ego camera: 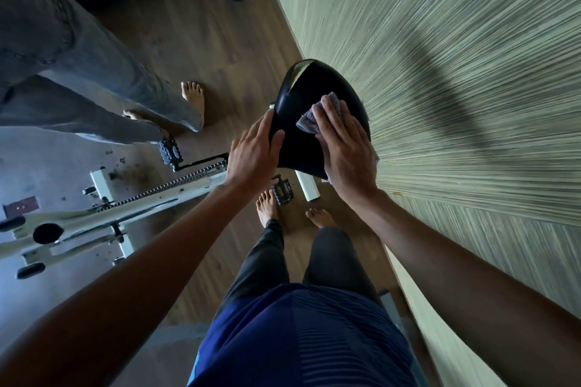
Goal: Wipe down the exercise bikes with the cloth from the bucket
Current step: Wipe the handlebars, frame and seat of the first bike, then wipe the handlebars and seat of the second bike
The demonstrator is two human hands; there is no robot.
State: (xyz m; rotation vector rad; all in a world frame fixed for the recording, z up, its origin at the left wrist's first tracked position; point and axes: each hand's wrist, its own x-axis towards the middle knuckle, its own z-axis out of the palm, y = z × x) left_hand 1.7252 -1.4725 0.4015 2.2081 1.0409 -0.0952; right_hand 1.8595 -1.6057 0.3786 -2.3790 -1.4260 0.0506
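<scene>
Right hand (345, 151) pressed cloth (304, 123) flat-fingered onto black saddle (301, 94) (cover torn); left hand (254, 152), fingers straight, rested on its edge.

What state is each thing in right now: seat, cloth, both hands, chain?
Seat: cover torn at the far edge.
Cloth: bunched, pressed on the seat under the right hand.
Right hand: flat, fingers straight, pressing the cloth.
Left hand: flat against the seat's left side.
Chain: exposed, no guard over it.

Black bike saddle (306, 110), torn at its far edge; purple-grey cloth (309, 118) lying flat on top, white bike frame (125, 198) below
</scene>
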